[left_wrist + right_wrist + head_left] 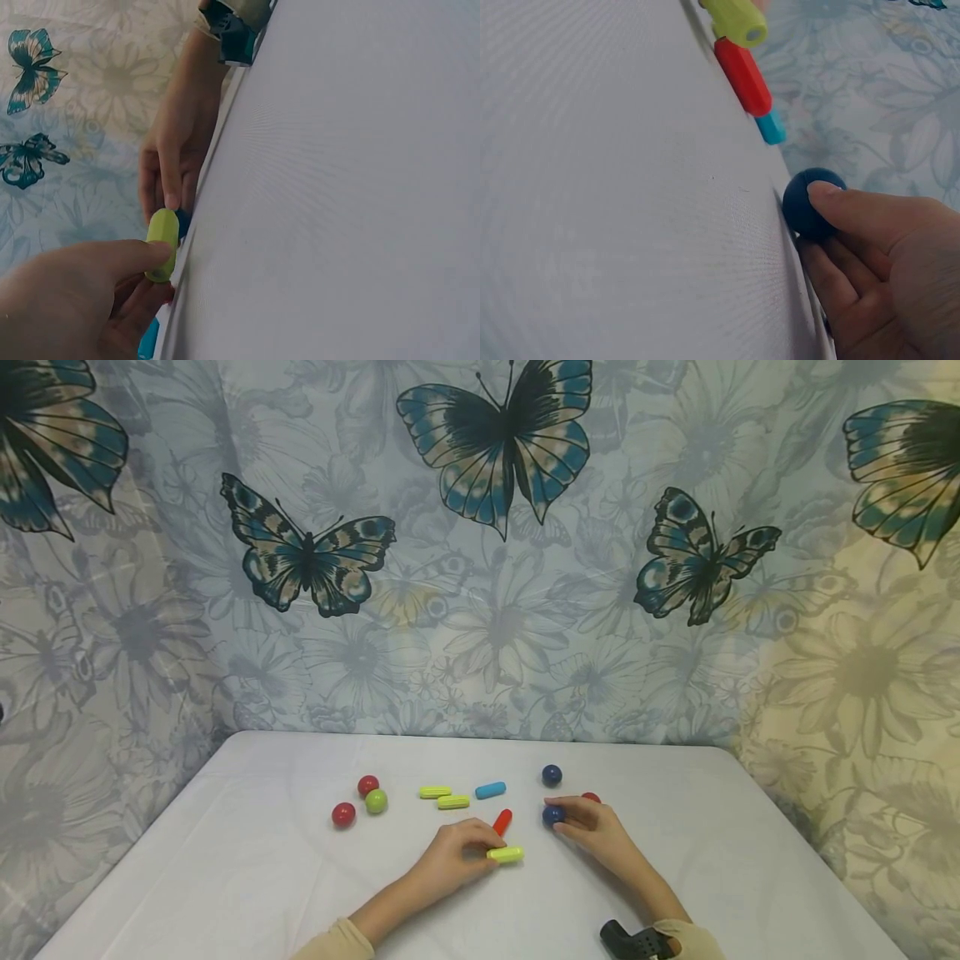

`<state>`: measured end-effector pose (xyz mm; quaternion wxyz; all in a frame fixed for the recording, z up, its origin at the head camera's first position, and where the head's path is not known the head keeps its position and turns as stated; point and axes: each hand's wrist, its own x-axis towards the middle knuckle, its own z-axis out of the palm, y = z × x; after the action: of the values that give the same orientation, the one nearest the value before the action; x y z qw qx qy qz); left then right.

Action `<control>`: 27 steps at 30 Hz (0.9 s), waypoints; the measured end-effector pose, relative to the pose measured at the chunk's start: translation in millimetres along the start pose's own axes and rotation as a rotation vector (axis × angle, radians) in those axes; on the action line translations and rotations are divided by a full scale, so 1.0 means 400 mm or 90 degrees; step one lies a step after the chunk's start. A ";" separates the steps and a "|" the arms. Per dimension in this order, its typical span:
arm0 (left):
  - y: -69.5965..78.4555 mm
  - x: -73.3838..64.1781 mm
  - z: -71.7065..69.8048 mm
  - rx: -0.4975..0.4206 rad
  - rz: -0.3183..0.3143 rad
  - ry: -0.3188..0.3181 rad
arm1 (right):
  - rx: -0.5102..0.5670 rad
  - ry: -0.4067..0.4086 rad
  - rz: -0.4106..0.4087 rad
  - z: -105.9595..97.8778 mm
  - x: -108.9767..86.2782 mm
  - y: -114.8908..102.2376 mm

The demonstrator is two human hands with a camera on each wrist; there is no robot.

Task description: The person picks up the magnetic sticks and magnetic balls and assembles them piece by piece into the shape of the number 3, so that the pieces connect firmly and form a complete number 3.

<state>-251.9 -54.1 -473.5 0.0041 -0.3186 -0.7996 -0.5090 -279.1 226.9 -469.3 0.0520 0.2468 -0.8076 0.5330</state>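
Note:
Between thumb and fingers, my left hand (456,853) pinches a short yellow-green ribbed stick (506,855), low over the white table. Its end, with a small hollow, shows in the right wrist view. A red stick (502,822) lies just beyond those fingertips. To the right, my right hand (600,835) grips a dark blue ball (807,204) between thumb and fingers at the tabletop. A red ball (591,797) is partly hidden behind this hand, and a second blue ball (552,775) lies farther back.
Two more yellow-green sticks (453,802) and a light blue stick (491,790) lie mid-table. At the left, two red balls (343,815) sit near a green ball (377,802). A butterfly-print curtain (495,693) hangs behind the white table (225,860).

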 end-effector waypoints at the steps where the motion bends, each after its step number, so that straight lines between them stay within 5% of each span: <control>1: 0.000 0.000 0.001 0.005 -0.002 -0.002 | 0.001 -0.001 -0.005 0.000 0.000 0.001; 27: -0.010 0.001 0.004 0.043 -0.040 0.030 | -0.010 0.002 0.011 0.001 0.002 -0.008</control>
<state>-253.8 -53.6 -477.4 0.0176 -0.2811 -0.8255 -0.4891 -278.2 225.5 -466.5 0.0508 0.2385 -0.8137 0.5277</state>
